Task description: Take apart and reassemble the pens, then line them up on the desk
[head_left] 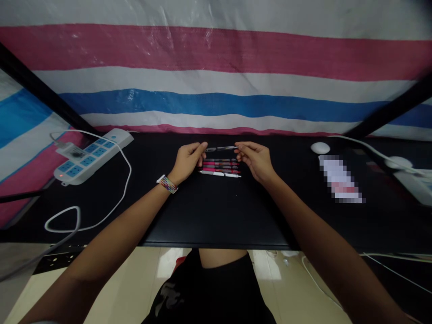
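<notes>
Between my two hands a slim dark pen (222, 148) is held level, one end in each hand, just above the black tabletop. My left hand (189, 158) pinches its left end between thumb and fingers. At the other end, the fingertips of my right hand (255, 159) close on the tip. Right below lies a row of several pens (221, 166), side by side, in dark, pink and red tones. Nearest to me in that row is a white pen (221, 174). My left fingers partly cover the left ends of the upper pens.
On the left stands a white power strip (92, 155) with a plug in it and a looping white cable (129, 180). To the right are a white mouse-like object (320, 148), a blurred-out white and red item (340, 179) and more cables. A striped sheet (216, 103) hangs behind the table (216, 216).
</notes>
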`<state>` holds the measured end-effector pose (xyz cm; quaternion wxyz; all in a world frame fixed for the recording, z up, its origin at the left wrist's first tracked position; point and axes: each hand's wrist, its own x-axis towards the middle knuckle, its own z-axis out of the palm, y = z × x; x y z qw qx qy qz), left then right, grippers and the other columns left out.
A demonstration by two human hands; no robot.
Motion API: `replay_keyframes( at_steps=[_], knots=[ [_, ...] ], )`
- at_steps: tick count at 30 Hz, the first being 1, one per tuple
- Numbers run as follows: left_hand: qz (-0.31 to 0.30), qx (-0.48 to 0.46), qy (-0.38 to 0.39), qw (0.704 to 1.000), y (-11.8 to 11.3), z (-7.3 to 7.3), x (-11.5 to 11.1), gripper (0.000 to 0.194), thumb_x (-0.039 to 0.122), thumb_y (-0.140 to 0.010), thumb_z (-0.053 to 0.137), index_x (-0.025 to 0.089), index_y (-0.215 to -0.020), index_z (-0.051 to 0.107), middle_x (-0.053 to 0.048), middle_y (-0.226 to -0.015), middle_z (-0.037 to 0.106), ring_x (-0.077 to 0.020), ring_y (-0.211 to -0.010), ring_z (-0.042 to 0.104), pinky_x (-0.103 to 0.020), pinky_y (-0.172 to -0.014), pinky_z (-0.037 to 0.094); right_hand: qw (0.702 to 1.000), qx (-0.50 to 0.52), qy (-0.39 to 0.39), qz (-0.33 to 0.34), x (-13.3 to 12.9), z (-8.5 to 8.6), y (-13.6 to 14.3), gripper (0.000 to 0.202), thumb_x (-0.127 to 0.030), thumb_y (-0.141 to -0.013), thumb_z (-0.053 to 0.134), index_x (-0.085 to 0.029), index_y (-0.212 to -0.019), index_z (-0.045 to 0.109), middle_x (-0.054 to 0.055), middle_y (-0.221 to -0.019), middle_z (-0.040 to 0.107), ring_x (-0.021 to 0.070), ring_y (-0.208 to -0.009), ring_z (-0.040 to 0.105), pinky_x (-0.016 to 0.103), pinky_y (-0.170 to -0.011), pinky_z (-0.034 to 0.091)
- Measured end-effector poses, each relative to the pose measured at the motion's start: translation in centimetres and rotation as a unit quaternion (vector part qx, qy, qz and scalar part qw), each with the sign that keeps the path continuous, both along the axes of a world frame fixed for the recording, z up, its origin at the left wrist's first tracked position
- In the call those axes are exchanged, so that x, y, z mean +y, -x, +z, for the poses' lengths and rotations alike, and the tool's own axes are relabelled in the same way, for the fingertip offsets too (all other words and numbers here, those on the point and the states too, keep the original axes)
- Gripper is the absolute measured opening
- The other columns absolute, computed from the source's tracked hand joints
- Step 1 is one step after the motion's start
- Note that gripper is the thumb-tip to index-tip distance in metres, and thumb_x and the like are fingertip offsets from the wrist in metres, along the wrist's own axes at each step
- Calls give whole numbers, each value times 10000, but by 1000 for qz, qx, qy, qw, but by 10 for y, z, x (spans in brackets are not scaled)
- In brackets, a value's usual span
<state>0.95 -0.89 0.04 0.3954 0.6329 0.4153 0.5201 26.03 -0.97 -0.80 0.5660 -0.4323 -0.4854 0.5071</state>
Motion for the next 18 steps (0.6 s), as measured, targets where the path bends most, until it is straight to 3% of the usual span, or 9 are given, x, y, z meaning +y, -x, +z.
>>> replay_keyframes(
  at_steps=[2, 5, 6, 8, 10, 12, 15, 18],
  knots=[
    [-4, -11, 4, 1000, 0, 1, 0, 437, 641, -993, 726, 237, -829, 701, 16, -575, 623, -122, -473, 544, -295, -515, 440, 1000, 11, 1, 5, 0, 1, 1, 318, -466, -789, 925, -233, -990, 843, 60, -869, 780, 175, -726, 685, 373, -714, 607],
    [-10, -24, -20, 999, 1, 3, -1, 389, 585, -853, 904, 252, -927, 717, 18, -677, 680, -128, -535, 586, -285, -526, 448, 1000, 17, 2, 3, -1, 1, 2, 329, -473, -772, 936, -232, -974, 837, 56, -855, 773, 174, -714, 677, 373, -706, 604],
    [-1, -11, -22, 1000, 2, 3, 0, 412, 606, -868, 886, 244, -835, 691, 26, -623, 636, -118, -508, 545, -279, -502, 409, 1000, 14, 2, 3, 0, 1, 1, 334, -482, -776, 932, -232, -974, 835, 55, -852, 769, 175, -714, 678, 376, -708, 607],
    [33, 16, -17, 999, 4, 2, 2, 633, 695, -980, 724, 228, -597, 533, 39, -472, 465, -97, -429, 405, -282, -451, 292, 1000, 6, -2, 2, 1, 1, 0, 330, -491, -792, 915, -233, -977, 829, 55, -851, 762, 180, -721, 681, 386, -717, 616],
    [65, 17, -13, 998, 7, 0, 5, 748, 731, -1040, 602, 230, -516, 420, 41, -419, 364, -93, -401, 337, -294, -436, 235, 1000, -3, -11, 1, 2, 0, -2, 309, -487, -817, 890, -238, -986, 821, 57, -862, 760, 185, -736, 686, 396, -733, 623],
    [83, -1, -13, 996, 10, -2, 10, 653, 682, -1019, 672, 231, -570, 524, 36, -462, 439, -98, -416, 395, -292, -433, 272, 1000, -13, -19, -4, 4, 0, -6, 286, -484, -844, 864, -246, -993, 809, 58, -872, 758, 192, -748, 689, 406, -740, 628],
    [85, -39, -16, 996, 13, -5, 16, 291, 506, -914, 844, 242, -855, 738, 7, -674, 656, -124, -537, 588, -279, -470, 410, 999, -12, -21, -21, 7, -1, -10, 267, -478, -856, 848, -254, -991, 798, 54, -867, 748, 192, -746, 688, 401, -733, 628],
    [74, -60, -24, 995, 15, -7, 20, 210, 387, -882, 845, 249, -1029, 789, -38, -874, 759, -158, -687, 711, -286, -540, 507, 999, 19, -11, -39, 9, -1, -12, 239, -432, -824, 869, -251, -970, 813, 44, -843, 745, 177, -727, 679, 368, -708, 617]
  ],
)
